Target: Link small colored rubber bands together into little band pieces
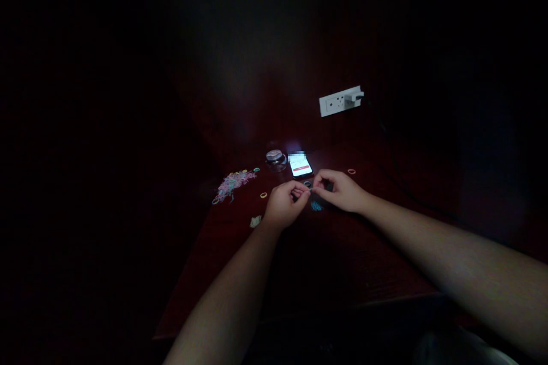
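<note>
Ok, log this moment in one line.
left hand and right hand: pinched, fingertips close together | held: too small to tell | nearby: blue cluster, lit phone

In dim light, a dark red table stands before a wall with 1 white socket panel.

Your flat, dark red tabletop shows a heap of small bands mottled pink, lilac, teal and yellow. You have a pale-yellow clump, a blue clump, a yellow ring, an orange ring and a black-edged phone with a red-on-white screen.
</note>
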Tool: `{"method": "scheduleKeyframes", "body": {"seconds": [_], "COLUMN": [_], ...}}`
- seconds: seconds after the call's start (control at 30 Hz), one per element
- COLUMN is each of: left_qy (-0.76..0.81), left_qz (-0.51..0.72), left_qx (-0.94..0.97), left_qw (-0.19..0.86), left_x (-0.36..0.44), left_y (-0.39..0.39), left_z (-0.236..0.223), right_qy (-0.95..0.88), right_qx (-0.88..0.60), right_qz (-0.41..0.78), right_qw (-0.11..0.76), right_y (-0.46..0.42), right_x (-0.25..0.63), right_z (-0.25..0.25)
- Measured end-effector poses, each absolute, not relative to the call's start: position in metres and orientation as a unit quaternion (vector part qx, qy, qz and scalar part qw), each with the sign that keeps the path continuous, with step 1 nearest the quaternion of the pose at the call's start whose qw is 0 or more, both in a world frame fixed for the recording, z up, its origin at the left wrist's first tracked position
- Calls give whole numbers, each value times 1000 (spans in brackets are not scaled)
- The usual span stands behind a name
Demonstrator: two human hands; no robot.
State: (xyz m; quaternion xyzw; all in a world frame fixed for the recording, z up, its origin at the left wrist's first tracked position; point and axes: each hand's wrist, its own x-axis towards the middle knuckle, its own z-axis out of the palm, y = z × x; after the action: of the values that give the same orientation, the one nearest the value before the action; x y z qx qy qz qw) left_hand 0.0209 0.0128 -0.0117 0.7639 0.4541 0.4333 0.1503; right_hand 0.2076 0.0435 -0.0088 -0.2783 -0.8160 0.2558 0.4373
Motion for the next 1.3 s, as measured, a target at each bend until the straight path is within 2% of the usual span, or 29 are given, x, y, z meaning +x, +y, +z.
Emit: {"method": "scheduleKeyframes", "body": {"seconds": [0.23,0.47,1.3], "left_qy": [457,457,461], "left_qz": [441,438,439], "left_qx": [760,759,759], "left_qw": [134,152,140], "left_x": [21,21,21], "left_y": [12,12,10], "left_z": [-10,-10,-8], "right_qy": [-803,-818,-810], "right_qx": [-266,-269,-270], "right_qz": [255,279,272], "right_qw": [468,425,444], "right_y": [46,42,42], "right_x": [209,207,208], "right_z": [-10,-9,-8]}}
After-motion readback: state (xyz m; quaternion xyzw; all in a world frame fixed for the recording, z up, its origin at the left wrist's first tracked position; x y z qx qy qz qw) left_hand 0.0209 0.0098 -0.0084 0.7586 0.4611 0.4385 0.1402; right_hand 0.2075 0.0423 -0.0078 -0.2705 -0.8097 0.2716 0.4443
